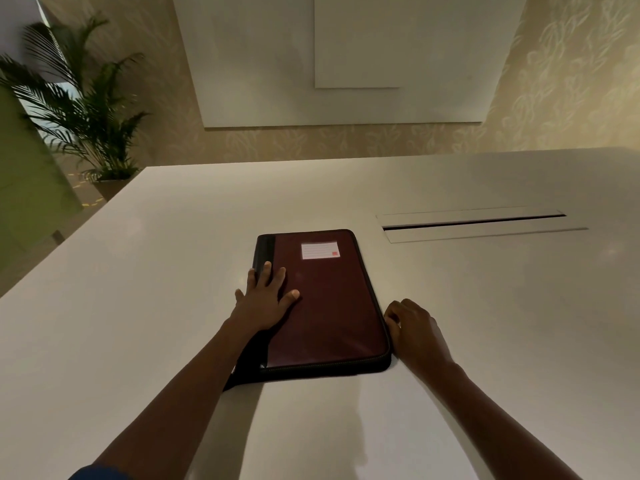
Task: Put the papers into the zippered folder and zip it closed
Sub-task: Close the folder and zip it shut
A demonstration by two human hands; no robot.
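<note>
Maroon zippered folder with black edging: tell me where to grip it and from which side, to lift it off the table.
Probably the maroon zippered folder is best pinched at its near right corner, coming from the right, where the right hand curls against the black zipper edge. It lies flat and closed on the white table; the left hand lies flat on its cover.

L hand (265,299) flat, palm down, fingers spread toward 12 o'clock, thumb out toward 2. L forearm runs back to 7 o'clock, blue sleeve edge at the frame bottom. R hand (412,327) at 3 o'clock of the L, knuckles up, fingers curled in toward 10; what they pinch can't be seen. R forearm trails to 5 o'clock.
</note>
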